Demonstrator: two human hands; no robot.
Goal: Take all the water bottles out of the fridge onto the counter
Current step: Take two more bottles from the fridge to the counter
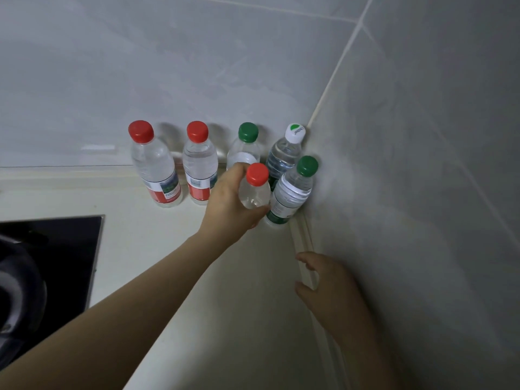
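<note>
Gripping entry first: your left hand (233, 201) is wrapped round the body of a red-capped bottle (254, 192), fingers behind it and thumb below, with the arm reaching in from the lower left. The bottle is upright and clear. Its base is hidden by your hand, so you cannot tell whether it stands on the counter (225, 291).

Right hand (332, 288): slack, fingers loosely curled round nothing, above the counter just beside the trim strip (302, 240) at the foot of the right wall (422, 164).

Bottles, from the held one outward:
- Front green-capped bottle (294, 190): just right of the held one, upright on the counter, close against the right wall, white label with a green band at the foot.
- White-capped bottle (284, 156): behind it in the corner, green mark on the cap.
- Back green-capped bottle (244, 153): behind your left hand, partly covered by it, white label.
- Middle red-capped bottle (199, 167): left of your hand, red and white label.
- Far-left red-capped bottle (156, 170): end of the row, same label, a small gap from its neighbour.

These four form a row on the counter along the back wall (197, 66).

Surroundings: a black cooktop (56, 249) is set into the counter at the left, well apart from the bottles. A dark vessel (17, 291) sits on it, cut off by the frame edge.
</note>
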